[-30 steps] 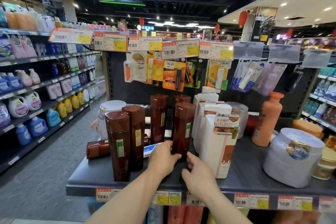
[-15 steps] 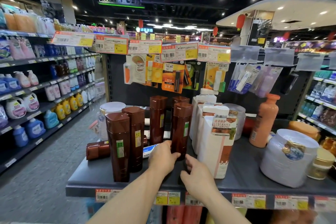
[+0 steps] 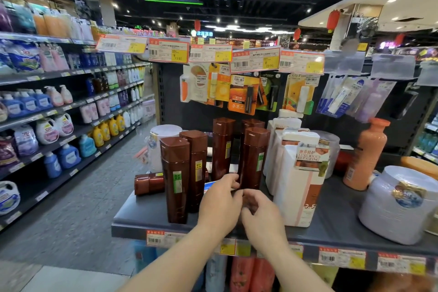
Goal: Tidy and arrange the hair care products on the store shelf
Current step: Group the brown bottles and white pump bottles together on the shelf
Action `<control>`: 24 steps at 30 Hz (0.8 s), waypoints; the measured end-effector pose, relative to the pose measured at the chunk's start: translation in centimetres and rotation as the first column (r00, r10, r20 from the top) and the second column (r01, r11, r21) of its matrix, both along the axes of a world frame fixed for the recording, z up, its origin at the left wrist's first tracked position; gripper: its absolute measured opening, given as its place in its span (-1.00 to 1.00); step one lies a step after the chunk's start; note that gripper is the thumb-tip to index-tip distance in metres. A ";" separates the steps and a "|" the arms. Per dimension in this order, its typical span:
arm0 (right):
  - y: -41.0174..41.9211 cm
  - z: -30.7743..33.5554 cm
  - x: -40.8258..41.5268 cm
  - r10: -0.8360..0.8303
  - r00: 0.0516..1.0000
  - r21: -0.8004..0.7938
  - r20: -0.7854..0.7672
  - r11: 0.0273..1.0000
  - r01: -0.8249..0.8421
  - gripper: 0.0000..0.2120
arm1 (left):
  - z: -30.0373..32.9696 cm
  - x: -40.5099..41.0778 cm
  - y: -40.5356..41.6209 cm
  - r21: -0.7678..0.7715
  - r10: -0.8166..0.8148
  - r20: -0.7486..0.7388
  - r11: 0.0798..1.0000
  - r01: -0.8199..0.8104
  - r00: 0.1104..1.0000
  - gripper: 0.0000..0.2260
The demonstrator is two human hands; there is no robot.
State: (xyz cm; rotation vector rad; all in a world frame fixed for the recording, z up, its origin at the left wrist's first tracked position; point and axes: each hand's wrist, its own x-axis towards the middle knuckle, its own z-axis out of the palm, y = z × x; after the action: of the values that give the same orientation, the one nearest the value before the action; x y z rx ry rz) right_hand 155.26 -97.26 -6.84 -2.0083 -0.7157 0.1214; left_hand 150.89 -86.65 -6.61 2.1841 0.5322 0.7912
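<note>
Several tall brown bottles stand on the dark grey shelf [image 3: 142, 213]. Two of them stand at the front left [image 3: 175, 180], and two more are further back [image 3: 222, 147]. One brown bottle [image 3: 149, 182] lies on its side at the left. My left hand [image 3: 220, 201] and my right hand [image 3: 260, 216] both wrap the base of the upright brown bottle [image 3: 253, 156] in the middle. The hands hide its bottom. A flat blue-and-white pack [image 3: 209, 185] lies behind my left hand.
Tall white bottles [image 3: 298, 185] stand close to the right of the held bottle. Further right are an orange bottle [image 3: 365, 156] and a white tub [image 3: 398, 204]. Another white tub [image 3: 161, 144] is at the back left. Hanging packs and price tags [image 3: 256, 61] overhang the shelf. An aisle runs along the left.
My right hand has moved up and left onto the front of the middle brown bottle's base. My left hand stays at its left side. The bottle stays upright.
</note>
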 end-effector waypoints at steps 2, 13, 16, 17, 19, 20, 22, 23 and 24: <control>1.2 0.2 -1.1 0.044 0.999 0.036 0.005 0.998 -0.045 -0.73 | 0.4 -2.9 0.3 0.009 -0.027 0.029 1.000 0.027 0.999 -0.71; 6.9 -1.0 -5.7 0.199 0.976 0.010 -0.092 0.980 -0.199 -0.62 | 0.6 -12.0 7.4 -0.007 0.170 0.011 0.985 -0.170 0.985 -0.68; 7.5 -0.8 -6.0 0.199 0.977 -0.022 -0.082 0.979 -0.201 -0.57 | 0.4 -12.0 9.0 -0.097 0.174 -0.042 0.979 -0.177 0.984 -0.58; 7.5 -0.8 -6.1 0.194 0.978 -0.032 -0.073 0.980 -0.197 -0.56 | 0.4 -11.9 9.2 -0.132 0.137 -0.066 0.981 -0.145 0.988 -0.51; 7.6 -0.7 -6.2 0.185 0.981 -0.037 -0.065 0.981 -0.188 -0.55 | 0.1 -11.5 9.7 -0.258 0.029 -0.071 0.965 -0.046 0.997 -0.43; 7.6 -0.7 -6.3 0.181 0.982 -0.034 -0.060 0.982 -0.183 -0.54 | -0.1 -11.3 9.8 -0.319 -0.019 -0.053 0.948 0.001 0.998 -0.44; 7.7 -0.7 -6.4 0.176 0.983 -0.025 -0.043 0.984 -0.177 -0.55 | -0.3 -11.0 9.8 -0.347 -0.056 -0.042 0.937 0.038 0.998 -0.57; 7.6 -0.6 -6.5 0.173 0.984 -0.014 -0.030 0.985 -0.174 -0.55 | -0.4 -10.9 9.8 -0.337 -0.058 -0.036 0.941 0.042 0.998 -0.63; 7.5 -0.7 -6.5 0.168 0.986 -0.001 -0.017 0.986 -0.168 -0.57 | -0.4 -10.8 9.5 -0.341 -0.061 -0.012 0.938 0.053 0.998 -0.66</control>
State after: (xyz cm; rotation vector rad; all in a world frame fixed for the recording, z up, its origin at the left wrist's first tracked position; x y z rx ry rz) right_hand 148.74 -89.74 -7.49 -1.9447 -0.8744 0.2384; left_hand 140.06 -77.13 -6.97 1.8800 0.5689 0.5936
